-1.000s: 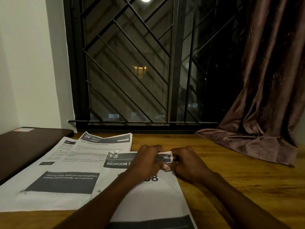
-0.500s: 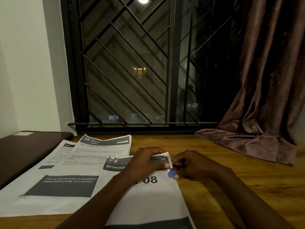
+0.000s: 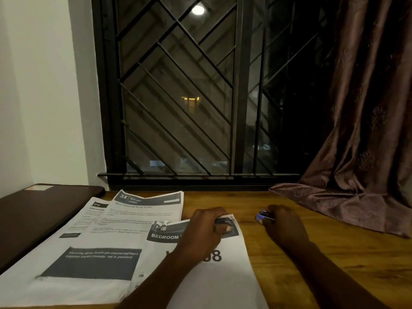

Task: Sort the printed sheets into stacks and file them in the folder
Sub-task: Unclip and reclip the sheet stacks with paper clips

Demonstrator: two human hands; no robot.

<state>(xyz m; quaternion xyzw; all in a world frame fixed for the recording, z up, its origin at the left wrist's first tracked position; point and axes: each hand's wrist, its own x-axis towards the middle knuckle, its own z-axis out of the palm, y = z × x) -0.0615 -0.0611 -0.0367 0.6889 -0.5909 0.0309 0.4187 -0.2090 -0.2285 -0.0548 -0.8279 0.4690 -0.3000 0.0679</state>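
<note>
A stack of printed sheets headed "BEDROOM" (image 3: 223,277) lies in front of me on the wooden table (image 3: 334,253). My left hand (image 3: 202,233) grips its top right corner, fingers curled over the top edge and thumb on the page. Just right of the stack, my right hand (image 3: 283,226) rests on the table and pinches a small blue and black stapler-like tool (image 3: 264,216). Further left lie a "KITCHEN" sheet (image 3: 147,206) and more printed sheets (image 3: 89,264), overlapping. A dark brown folder (image 3: 44,212) lies shut at the far left.
A barred window (image 3: 189,108) runs along the table's far edge. A brown curtain (image 3: 356,175) hangs at the right, its hem spread over the back right of the table. A white wall stands at the left.
My right hand has drawn away to the right from the stack's corner, carrying the small blue tool. My left hand stays on the corner. The camera has tilted slightly.
</note>
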